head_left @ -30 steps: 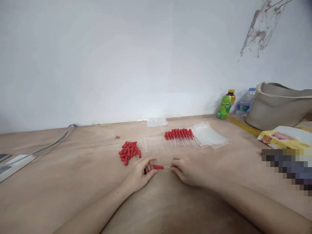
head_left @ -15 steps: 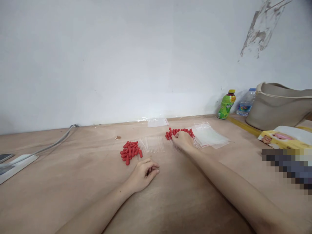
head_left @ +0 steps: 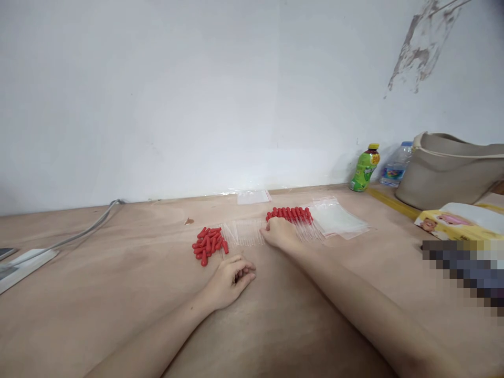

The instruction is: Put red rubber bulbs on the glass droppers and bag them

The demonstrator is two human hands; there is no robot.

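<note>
My left hand (head_left: 232, 281) rests on the table, fingers loosely curled and thumb apart, with nothing in it. Just beyond it lies a pile of red rubber dropper bulbs (head_left: 208, 243). A row of clear glass dropper tubes (head_left: 244, 232) lies right of that pile. At the right end of this row is my right hand (head_left: 279, 232), its fingertips close together beside the outermost tubes. Whether a tube is between them is hidden. Behind and right of that hand, finished-looking droppers with red bulbs (head_left: 293, 213) lie side by side, their glass stems pointing towards me.
Clear zip bags (head_left: 340, 218) lie right of the droppers, and another bag (head_left: 253, 197) is by the wall. Further right stand a green bottle (head_left: 364, 169), a water bottle (head_left: 395, 168), a beige bin (head_left: 444, 170) and a yellow tissue pack (head_left: 449, 220). A grey cable (head_left: 92, 228) runs at left.
My right hand has moved left and towards me, from the red-bulbed droppers to the end of the tube row, uncovering the droppers. My left hand stays put.
</note>
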